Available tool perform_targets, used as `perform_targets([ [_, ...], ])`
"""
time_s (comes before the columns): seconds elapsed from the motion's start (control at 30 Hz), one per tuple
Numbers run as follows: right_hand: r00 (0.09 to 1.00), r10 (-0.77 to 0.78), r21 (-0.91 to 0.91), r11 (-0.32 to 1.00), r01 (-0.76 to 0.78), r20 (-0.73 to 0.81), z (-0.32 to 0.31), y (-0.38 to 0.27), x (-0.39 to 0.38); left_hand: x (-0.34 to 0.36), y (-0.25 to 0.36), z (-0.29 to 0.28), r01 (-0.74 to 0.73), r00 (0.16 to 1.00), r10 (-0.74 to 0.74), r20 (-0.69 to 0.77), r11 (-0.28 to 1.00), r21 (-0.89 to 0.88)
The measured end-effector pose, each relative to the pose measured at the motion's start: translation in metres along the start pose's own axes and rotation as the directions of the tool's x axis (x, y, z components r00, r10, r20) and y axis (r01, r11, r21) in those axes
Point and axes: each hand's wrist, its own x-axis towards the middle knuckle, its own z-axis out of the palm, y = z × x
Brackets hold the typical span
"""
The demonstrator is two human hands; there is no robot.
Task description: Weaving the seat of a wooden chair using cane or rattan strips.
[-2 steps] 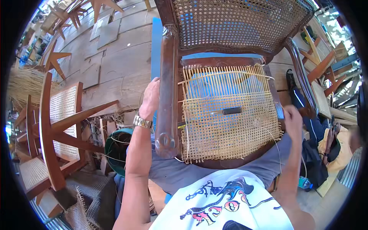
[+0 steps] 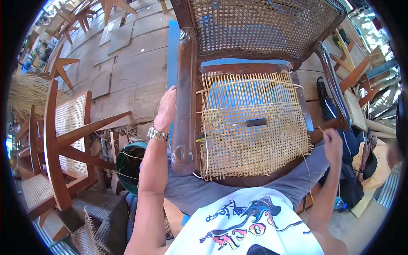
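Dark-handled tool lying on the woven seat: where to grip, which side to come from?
Dark handle, probably from above and the right. It lies flat across the woven seat, its top uncovered; the thick handle is at the right, the thin shaft points left.

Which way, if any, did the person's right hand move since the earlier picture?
Yes: the right hand moved a little to the right and nearer to the person's body, away from the right edge of the woven seat.
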Motion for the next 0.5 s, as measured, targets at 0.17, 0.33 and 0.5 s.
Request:
perform_targets([
  [0.17,0.990,0.092,0.063,0.994,-0.086,-0.109,-0.023,0.001,-0.033,0.001,0.016,0.017,-0.044,0.998,0.045,-0.038,0.998,0.041],
  [0.33,0.983,-0.137,0.204,0.966,0.160,-0.121,0.024,-0.083,0.001,0.004,0.012,0.040,-0.008,0.976,0.015,-0.217,0.999,0.033],
  [0.5,0.917,-0.385,0.396,0.830,0.393,-0.105,0.115,-0.192,0.069,0.010,0.003,0.035,0.152,0.981,-0.125,-0.145,0.968,0.198],
])
